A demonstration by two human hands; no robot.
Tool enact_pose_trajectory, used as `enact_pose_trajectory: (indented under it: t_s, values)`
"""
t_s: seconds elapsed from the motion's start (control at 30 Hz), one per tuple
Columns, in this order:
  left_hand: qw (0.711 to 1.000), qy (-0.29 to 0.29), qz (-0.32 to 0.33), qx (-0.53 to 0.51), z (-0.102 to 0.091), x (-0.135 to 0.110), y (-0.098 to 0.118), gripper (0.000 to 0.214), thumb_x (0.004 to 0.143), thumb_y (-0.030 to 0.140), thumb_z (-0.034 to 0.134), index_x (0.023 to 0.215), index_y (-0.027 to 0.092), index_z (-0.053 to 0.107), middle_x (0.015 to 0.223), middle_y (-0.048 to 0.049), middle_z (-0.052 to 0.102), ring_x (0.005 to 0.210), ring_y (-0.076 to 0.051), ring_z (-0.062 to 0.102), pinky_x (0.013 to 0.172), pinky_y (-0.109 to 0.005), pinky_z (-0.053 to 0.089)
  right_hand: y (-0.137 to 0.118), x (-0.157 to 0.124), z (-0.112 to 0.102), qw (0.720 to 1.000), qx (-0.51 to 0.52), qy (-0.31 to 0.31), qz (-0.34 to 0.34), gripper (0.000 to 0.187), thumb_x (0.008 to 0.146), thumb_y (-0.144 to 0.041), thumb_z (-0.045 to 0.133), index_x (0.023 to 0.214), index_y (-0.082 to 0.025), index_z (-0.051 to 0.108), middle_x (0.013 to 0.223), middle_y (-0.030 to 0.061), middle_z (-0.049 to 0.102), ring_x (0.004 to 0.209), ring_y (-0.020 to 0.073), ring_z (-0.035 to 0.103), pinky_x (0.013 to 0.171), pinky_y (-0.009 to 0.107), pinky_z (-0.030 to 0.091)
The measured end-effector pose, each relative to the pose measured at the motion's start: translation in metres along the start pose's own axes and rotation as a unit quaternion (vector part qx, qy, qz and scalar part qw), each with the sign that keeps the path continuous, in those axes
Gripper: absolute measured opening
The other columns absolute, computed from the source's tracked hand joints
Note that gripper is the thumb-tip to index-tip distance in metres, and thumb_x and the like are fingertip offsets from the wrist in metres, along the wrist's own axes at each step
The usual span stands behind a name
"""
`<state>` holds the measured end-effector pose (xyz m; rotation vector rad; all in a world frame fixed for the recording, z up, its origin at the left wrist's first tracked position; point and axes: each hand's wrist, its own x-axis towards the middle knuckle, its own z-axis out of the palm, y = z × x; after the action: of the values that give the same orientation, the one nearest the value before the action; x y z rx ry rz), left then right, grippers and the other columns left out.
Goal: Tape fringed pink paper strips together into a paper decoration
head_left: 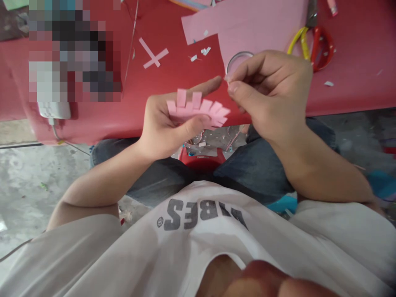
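Between the thumb and fingers of my left hand (173,123) is a curved strip of pink paper (188,111); its upper edge is cut into several tabs, two of them standing taller. The left index finger stretches out toward my right hand (275,90). That hand is closed in a pinch, thumb against index finger, with a tiny pale bit at the fingertips that is too small to name. Just behind the right fingers shows a thin grey ring (239,55), partly hidden by them; I cannot tell whether the hand touches it.
On the red table (173,24) lie a large cut sheet of pink paper (256,24), two crossed pink strips (154,53), white scraps (205,51) and scissors (320,45) with yellow and red handles. A white charger (55,108) with a cable sits at the left.
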<state>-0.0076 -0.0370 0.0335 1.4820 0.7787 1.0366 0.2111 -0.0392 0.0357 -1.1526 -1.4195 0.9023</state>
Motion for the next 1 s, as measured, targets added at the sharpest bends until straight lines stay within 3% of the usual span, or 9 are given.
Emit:
enact_pose_trajectory:
  t_s: [0.07, 0.13, 0.2, 0.3, 0.47, 0.67, 0.83, 1.0]
  values:
    - [0.999, 0.021, -0.021, -0.037, 0.003, -0.001, -0.006, 0.014, 0.089, 0.035, 0.086, 0.085, 0.022, 0.085, 0.091, -0.0051, 0.083, 0.079, -0.019, 0.08, 0.072, -0.032, 0.069, 0.0, 0.0, -0.003, 1.0, -0.006, -0.011, -0.006, 0.028, 0.087, -0.05, 0.084, 0.087, -0.023, 0.074, 0.078, 0.0005, 0.07, 0.061, 0.0115, 0.056, 0.051, 0.03, 0.04]
    - [0.995, 0.042, -0.065, -0.058, 0.003, -0.002, -0.013, 0.02, 0.089, 0.039, 0.086, 0.084, 0.019, 0.083, 0.076, -0.0028, 0.078, 0.056, -0.01, 0.068, 0.047, -0.023, 0.054, 0.0, 0.0, -0.006, 0.999, -0.028, -0.017, -0.007, 0.026, 0.089, -0.05, 0.083, 0.091, -0.025, 0.075, 0.08, -0.0003, 0.071, 0.061, 0.0113, 0.056, 0.052, 0.031, 0.041]
    - [0.99, 0.062, -0.111, -0.06, 0.002, -0.003, -0.016, 0.026, 0.088, 0.041, 0.086, 0.078, 0.018, 0.08, 0.064, -0.0002, 0.069, 0.046, -0.008, 0.058, 0.036, -0.021, 0.038, -0.002, -0.001, -0.009, 0.998, -0.049, -0.021, -0.016, 0.024, 0.089, -0.048, 0.083, 0.093, -0.026, 0.075, 0.082, -0.0015, 0.071, 0.064, 0.0111, 0.058, 0.055, 0.029, 0.044]
    - [0.988, 0.064, -0.13, -0.061, 0.001, -0.004, -0.015, 0.028, 0.088, 0.042, 0.086, 0.076, 0.018, 0.079, 0.059, 0.0, 0.064, 0.046, -0.01, 0.059, 0.034, -0.023, 0.035, -0.006, -0.003, -0.011, 0.997, -0.056, -0.039, -0.038, 0.023, 0.093, -0.047, 0.079, 0.094, -0.025, 0.075, 0.09, -0.001, 0.072, 0.074, 0.0117, 0.062, 0.061, 0.029, 0.051]
    - [0.991, 0.106, -0.079, -0.011, 0.005, -0.004, -0.012, 0.028, 0.089, 0.04, 0.085, 0.074, 0.02, 0.074, 0.057, 0.0006, 0.063, 0.041, -0.009, 0.053, 0.031, -0.024, 0.033, -0.015, -0.012, -0.011, 0.997, -0.001, -0.064, -0.038, 0.02, 0.095, -0.046, 0.075, 0.1, -0.027, 0.071, 0.099, -0.0004, 0.07, 0.088, 0.0153, 0.069, 0.073, 0.034, 0.061]
    - [0.991, 0.106, -0.084, 0.017, 0.003, -0.003, -0.017, 0.026, 0.092, 0.041, 0.083, 0.081, 0.021, 0.072, 0.067, 0.0004, 0.07, 0.046, -0.009, 0.059, 0.037, -0.024, 0.043, -0.018, -0.023, -0.001, 0.998, 0.02, -0.026, -0.05, 0.013, 0.1, -0.04, 0.069, 0.107, -0.029, 0.066, 0.106, -0.0019, 0.07, 0.095, 0.0156, 0.073, 0.073, 0.033, 0.064]
    - [0.996, 0.077, -0.033, 0.032, 0.004, -0.002, -0.02, 0.028, 0.092, 0.041, 0.083, 0.076, 0.02, 0.074, 0.062, 0.0021, 0.07, 0.04, -0.004, 0.05, 0.037, -0.023, 0.041, -0.007, -0.018, 0.01, 0.997, -0.002, 0.029, -0.07, 0.029, 0.091, -0.049, 0.08, 0.1, -0.027, 0.063, 0.096, -0.0002, 0.07, 0.091, 0.0183, 0.075, 0.065, 0.033, 0.059]
    - [0.998, 0.063, 0.011, 0.012, 0.007, -0.001, -0.009, 0.024, 0.09, 0.044, 0.085, 0.077, 0.024, 0.079, 0.061, 0.0031, 0.072, 0.041, -0.004, 0.049, 0.03, -0.022, 0.037, -0.006, -0.017, 0.015, 1.0, -0.005, 0.01, -0.027, 0.037, 0.089, -0.055, 0.081, 0.102, -0.027, 0.061, 0.092, -0.0014, 0.069, 0.081, 0.0159, 0.072, 0.059, 0.032, 0.052]
